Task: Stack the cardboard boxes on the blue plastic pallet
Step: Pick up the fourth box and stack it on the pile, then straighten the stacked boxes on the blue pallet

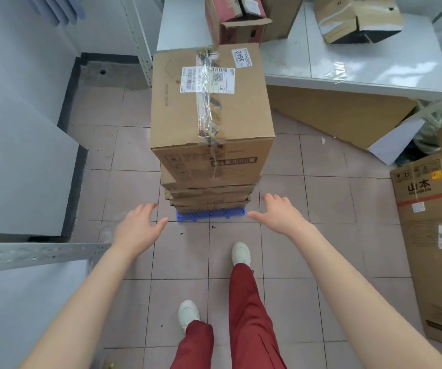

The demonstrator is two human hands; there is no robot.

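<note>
A tall stack of brown cardboard boxes stands on the blue plastic pallet (210, 214), of which only the near edge shows on the tiled floor. The top box (209, 102) is large, taped down the middle and carries white shipping labels. Flatter boxes (209, 195) lie beneath it. My left hand (137, 226) is held out in front of the stack's lower left, fingers apart, holding nothing. My right hand (281, 213) mirrors it at the lower right, also spread and empty. Neither hand touches a box.
A white table (374, 65) at the back right holds a torn red box (237, 20) and a crumpled brown box (358, 18). A big printed carton (432, 235) stands at the right. Grey metal shelving (28, 255) sits at the left. My feet stand on the tiles behind the stack.
</note>
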